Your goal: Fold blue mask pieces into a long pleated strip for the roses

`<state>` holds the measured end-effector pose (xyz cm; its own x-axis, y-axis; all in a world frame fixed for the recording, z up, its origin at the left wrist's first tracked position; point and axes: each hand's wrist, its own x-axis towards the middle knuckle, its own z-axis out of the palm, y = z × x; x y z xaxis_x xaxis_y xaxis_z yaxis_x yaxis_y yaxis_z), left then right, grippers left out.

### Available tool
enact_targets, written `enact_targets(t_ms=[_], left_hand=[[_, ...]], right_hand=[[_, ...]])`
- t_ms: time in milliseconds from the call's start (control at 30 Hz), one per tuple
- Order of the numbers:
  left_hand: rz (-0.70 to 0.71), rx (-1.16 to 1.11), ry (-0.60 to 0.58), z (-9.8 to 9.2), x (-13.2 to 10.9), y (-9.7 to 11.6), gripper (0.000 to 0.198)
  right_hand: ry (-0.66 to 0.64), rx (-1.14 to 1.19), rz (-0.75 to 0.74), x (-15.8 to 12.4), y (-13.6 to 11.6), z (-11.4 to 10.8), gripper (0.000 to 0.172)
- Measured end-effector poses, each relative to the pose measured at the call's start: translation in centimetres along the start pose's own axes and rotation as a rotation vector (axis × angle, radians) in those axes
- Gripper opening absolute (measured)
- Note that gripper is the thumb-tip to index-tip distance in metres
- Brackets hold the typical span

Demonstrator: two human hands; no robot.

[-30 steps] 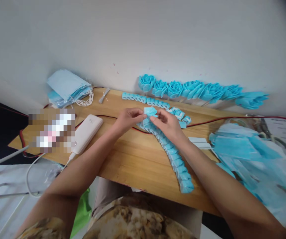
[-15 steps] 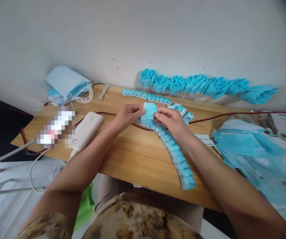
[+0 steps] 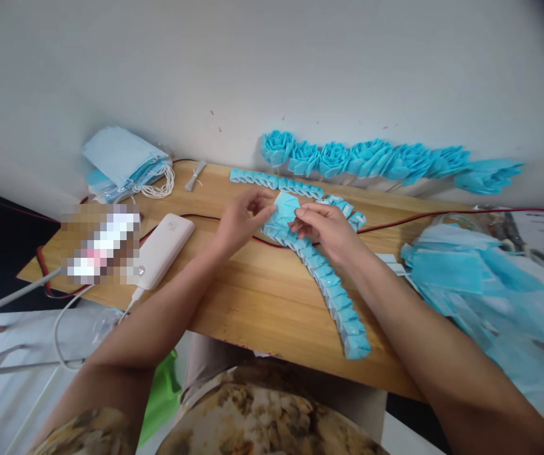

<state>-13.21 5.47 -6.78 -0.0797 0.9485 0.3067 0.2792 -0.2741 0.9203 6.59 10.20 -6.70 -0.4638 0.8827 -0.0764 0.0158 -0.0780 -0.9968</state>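
A small light-blue folded piece of mask fabric (image 3: 287, 207) is pinched between my two hands above the middle of the table. My left hand (image 3: 243, 218) has thumb and fingers on its left edge. On its right edge, the thumb and forefinger of my right hand (image 3: 328, 229) are closed. Just below, a long curved row of folded blue pieces (image 3: 327, 278) runs toward the table's front edge, its far end partly hidden by my hands. Behind lies a shorter row of folded blue pieces (image 3: 276, 181), with a few loose ones (image 3: 342, 205) to its right.
Several blue fabric roses (image 3: 333, 158) lean along the wall. A stack of face masks (image 3: 124, 155) lies at the back left, near a white power bank (image 3: 165, 246) and a pixelated bright object (image 3: 101, 246). Mask sheets (image 3: 475, 272) pile up at right. A red-black cable (image 3: 409, 220) crosses the table.
The held piece now has an angular upper outline, and its pleated face has given way to a flatter one. Both hands stay in nearly the same place; the view has shifted slightly.
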Motion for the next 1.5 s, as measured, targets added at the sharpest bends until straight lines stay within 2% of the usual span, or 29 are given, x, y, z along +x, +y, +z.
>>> enact_targets(t_ms=[67,100,233,467,667,800,900,1067,1267,1367,1500], left_hand=[[0.129,0.146,0.155,0.3,-0.5,0.7,0.011],[0.178,0.208,0.194,0.5,-0.7,1.1,0.007],[0.232,0.275,0.174,0.8,-1.3,2.1,0.009],[-0.015,0.013,0.098,0.4,-0.3,0.9,0.019],[-0.117,-0.171,0.046,0.5,0.1,0.3,0.027],[-0.187,-0.276,0.041,0.3,0.2,0.1,0.028],[-0.218,-0.371,0.027,0.2,0.4,-0.2,0.030],[-0.270,-0.329,-0.007,0.2,0.4,-0.2,0.027],[-0.299,-0.327,-0.045,0.2,0.0,0.2,0.024],[-0.310,-0.330,-0.092,0.2,-0.1,0.4,0.027],[-0.301,-0.321,-0.143,0.3,-0.3,0.6,0.026]], right_hand=[[0.068,0.054,0.014,0.2,0.2,0.2,0.031],[0.087,0.062,0.020,0.2,0.3,0.3,0.030],[0.091,0.040,0.006,0.2,0.2,0.7,0.027],[0.070,-0.037,-0.128,0.4,0.0,-0.5,0.023],[0.005,-0.188,-0.190,0.4,0.1,-0.6,0.026],[0.060,-0.236,-0.250,0.3,0.4,-0.5,0.025],[0.141,-0.322,-0.362,0.1,0.2,-0.4,0.023],[0.242,-0.627,-0.605,-0.6,-0.7,-0.3,0.021],[0.146,-0.913,-0.823,-0.7,-1.0,-0.6,0.022],[0.112,-1.019,-0.863,-0.7,-0.8,-0.7,0.021],[0.096,-1.063,-0.803,-0.7,-0.4,-0.5,0.024]])
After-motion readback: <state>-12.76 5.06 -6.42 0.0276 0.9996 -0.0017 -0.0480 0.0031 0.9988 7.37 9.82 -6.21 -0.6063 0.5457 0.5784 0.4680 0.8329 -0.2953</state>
